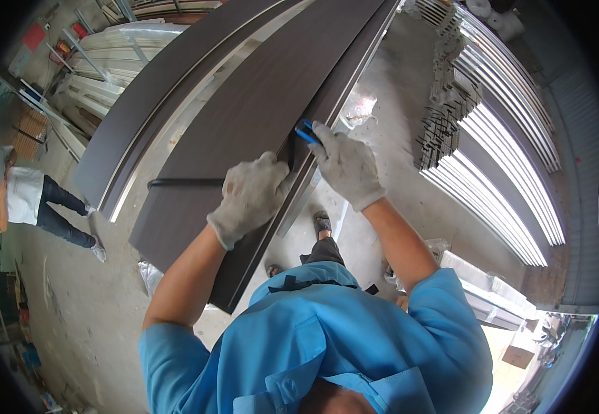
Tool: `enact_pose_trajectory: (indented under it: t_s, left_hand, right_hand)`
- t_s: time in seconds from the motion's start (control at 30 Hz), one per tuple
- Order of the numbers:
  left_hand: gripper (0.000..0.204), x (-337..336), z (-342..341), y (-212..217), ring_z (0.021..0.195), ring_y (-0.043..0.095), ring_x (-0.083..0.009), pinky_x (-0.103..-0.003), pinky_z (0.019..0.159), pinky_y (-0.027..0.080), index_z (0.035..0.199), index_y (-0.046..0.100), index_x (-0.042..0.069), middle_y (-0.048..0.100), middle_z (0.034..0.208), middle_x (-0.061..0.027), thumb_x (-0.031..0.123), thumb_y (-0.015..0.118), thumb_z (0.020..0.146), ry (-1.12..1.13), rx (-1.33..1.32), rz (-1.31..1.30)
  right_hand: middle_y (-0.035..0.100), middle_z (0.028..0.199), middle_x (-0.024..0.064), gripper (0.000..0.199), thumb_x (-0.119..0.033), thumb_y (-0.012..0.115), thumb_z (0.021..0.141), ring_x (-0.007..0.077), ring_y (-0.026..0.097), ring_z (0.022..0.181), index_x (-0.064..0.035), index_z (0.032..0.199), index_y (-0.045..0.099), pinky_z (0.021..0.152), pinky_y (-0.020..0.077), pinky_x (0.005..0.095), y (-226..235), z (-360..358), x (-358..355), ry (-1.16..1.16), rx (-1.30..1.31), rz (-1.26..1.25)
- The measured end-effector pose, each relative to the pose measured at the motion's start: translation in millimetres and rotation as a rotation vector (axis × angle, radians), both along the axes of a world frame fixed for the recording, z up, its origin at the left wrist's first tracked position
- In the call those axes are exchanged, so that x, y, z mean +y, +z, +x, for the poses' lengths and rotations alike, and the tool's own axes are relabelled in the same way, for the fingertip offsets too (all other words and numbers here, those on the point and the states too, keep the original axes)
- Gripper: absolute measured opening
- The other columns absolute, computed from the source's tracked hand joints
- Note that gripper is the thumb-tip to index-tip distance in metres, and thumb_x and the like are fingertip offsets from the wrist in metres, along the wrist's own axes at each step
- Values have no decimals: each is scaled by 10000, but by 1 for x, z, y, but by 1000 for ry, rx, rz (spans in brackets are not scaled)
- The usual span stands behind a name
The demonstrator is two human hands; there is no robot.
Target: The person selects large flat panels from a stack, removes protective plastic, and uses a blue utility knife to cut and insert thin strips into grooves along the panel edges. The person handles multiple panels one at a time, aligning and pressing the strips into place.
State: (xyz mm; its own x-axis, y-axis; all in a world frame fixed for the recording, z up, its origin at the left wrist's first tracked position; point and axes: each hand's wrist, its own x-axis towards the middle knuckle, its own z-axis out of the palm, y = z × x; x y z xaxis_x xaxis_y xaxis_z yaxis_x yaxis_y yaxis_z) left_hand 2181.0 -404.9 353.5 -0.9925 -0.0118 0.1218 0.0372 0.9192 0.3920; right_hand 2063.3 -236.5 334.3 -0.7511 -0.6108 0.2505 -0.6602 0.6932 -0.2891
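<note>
A long dark brown panel (244, 103) slants away from me, with a black strap (185, 182) lying across it. My left hand (247, 196), in a pale grey work glove, is closed over the strap near the panel's right edge; its fingertips are partly hidden. The strap shows again just past that hand. My right hand (348, 165), gloved alike, grips a small blue tool (306, 131) at the narrow dark edge piece (244, 283). The tool's working end is too small to make out, so its kind is unclear.
More dark panels (147, 103) lie to the left. Stacked light-coloured profiles (499, 172) stand on the right, with clear plastic wrap (359, 107) on the floor between. A person (30, 196) in a white top is at far left. Wrapped boards (482, 279) lie at lower right.
</note>
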Motion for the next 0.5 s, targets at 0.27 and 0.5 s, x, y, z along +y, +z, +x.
enact_pose_trajectory:
  t_s: [0.27, 0.5]
  left_hand:
    - [223, -39, 119, 51, 731, 657, -378, -481, 647, 502, 842, 616, 39, 646, 784, -191, 226, 586, 958, 173, -10, -88]
    - [237, 11, 245, 25, 566, 566, -210, -355, 554, 442, 880, 625, -7, 543, 616, -101, 201, 594, 990, 494, -156, 530]
  right_hand:
    - [722, 906, 145, 354, -371, 564, 961, 349, 706, 829, -170, 1245, 627, 762, 556, 468, -19, -17, -2, 15, -2, -128]
    - [728, 895, 126, 344, -367, 578, 967, 320, 712, 839, -130, 1210, 634, 748, 562, 435, -23, -18, 1, 50, 20, -180]
